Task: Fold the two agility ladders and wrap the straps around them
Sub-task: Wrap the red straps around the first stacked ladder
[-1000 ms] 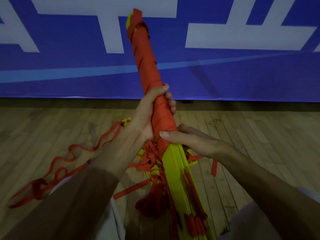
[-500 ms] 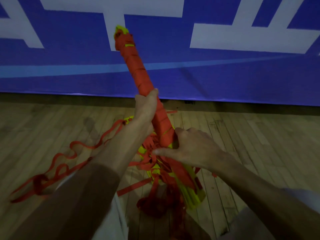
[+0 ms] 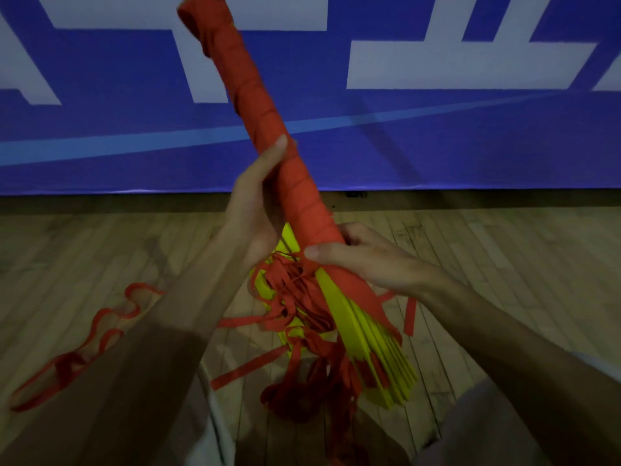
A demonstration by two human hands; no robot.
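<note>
A wooden plank floor (image 3: 487, 270) runs to a blue banner (image 3: 437, 146) at the far side. A loose red strap (image 3: 100, 317) snakes across it, near left.

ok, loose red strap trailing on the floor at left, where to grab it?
Probably pinch the loose strap near where it leaves the bundle, reaching from the left with the left hand. It lies flat in wavy loops on the floor, so the far end would only drag slack.
</note>
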